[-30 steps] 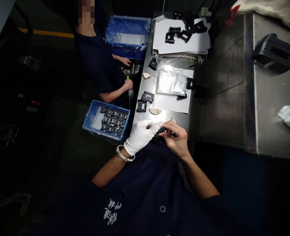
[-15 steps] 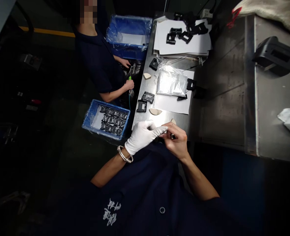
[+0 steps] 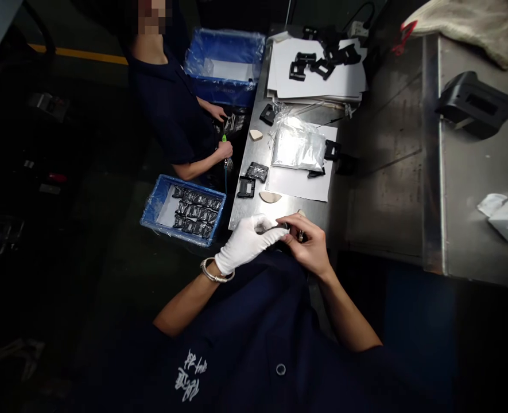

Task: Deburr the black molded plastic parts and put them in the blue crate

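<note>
My left hand (image 3: 245,243), in a white glove with a bracelet at the wrist, is closed at the table's near edge. Bare and curled, my right hand (image 3: 309,244) meets it fingertip to fingertip. Between them shows a bit of a small dark part (image 3: 283,225); the fingers hide most of it, so its kind cannot be made out. Just beyond the hands lie a beige curved piece (image 3: 270,197), a black plastic frame (image 3: 246,187) and a black part in clear wrap (image 3: 257,172).
A blue bin (image 3: 150,206) of wrapped black parts stands left of the metal table (image 3: 240,215). Clear plastic bags (image 3: 299,148) and stacked white sheets (image 3: 299,86) with black frames lie farther back. A co-worker (image 3: 163,109) stands at the left, near another blue bin (image 3: 223,86).
My fingers have shifted: the right fingertips have moved slightly left and opened a little, and the dark part now shows between the hands. The whole view has moved slightly.
</note>
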Demonstrator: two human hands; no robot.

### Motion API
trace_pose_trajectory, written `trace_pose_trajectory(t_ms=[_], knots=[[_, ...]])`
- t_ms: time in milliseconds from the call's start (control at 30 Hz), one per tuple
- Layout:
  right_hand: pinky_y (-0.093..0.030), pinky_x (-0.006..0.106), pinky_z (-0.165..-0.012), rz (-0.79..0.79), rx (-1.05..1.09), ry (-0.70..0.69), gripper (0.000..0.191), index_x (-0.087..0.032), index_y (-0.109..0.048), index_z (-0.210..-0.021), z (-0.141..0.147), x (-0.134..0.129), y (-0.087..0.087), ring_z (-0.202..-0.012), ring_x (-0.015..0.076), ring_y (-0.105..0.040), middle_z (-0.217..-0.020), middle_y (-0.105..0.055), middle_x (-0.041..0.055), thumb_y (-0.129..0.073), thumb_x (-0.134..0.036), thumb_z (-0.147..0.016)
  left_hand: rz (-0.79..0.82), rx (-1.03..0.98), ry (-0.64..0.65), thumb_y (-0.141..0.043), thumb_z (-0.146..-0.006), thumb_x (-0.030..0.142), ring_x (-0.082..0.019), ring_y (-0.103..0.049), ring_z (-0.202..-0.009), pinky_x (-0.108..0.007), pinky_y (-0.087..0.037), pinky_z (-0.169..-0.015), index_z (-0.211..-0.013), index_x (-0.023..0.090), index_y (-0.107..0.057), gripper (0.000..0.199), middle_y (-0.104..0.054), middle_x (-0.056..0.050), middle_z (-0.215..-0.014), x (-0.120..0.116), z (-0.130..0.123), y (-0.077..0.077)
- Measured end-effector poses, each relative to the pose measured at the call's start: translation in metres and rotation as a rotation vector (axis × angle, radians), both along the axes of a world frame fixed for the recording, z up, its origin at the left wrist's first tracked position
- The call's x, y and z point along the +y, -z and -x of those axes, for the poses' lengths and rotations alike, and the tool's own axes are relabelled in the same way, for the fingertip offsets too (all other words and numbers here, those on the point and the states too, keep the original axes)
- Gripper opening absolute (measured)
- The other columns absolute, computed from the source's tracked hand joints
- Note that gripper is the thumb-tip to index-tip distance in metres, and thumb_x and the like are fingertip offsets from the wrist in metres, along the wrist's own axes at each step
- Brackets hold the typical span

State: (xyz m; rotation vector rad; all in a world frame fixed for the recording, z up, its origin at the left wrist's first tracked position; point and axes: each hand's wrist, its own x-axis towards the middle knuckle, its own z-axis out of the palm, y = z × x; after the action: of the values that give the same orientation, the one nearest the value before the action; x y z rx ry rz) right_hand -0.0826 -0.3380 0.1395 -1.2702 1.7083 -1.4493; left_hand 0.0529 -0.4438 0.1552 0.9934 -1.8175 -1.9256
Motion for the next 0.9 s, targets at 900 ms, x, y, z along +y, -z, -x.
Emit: trace_pose_trajectory(t_ms=[900], knots=[[-0.036, 0.057, -0.101, -0.852, 0.516, 0.487, 0.055, -0.002, -0.041, -0.133, 0.105, 0.028, 0.234, -0.122, 0.0405, -0.040, -0.132, -0.041, 0.0293, -0.044, -0.030, -0.086, 0.045, 0.077, -0.148, -0.069, -0.085, 0.026, -0.017, -0.070, -0.090, -0.032, -0.058, -0.084, -0.101, 0.015, -0.063, 0.020, -0.074, -0.008, -0.103, -0.005, -0.021, -0.005]])
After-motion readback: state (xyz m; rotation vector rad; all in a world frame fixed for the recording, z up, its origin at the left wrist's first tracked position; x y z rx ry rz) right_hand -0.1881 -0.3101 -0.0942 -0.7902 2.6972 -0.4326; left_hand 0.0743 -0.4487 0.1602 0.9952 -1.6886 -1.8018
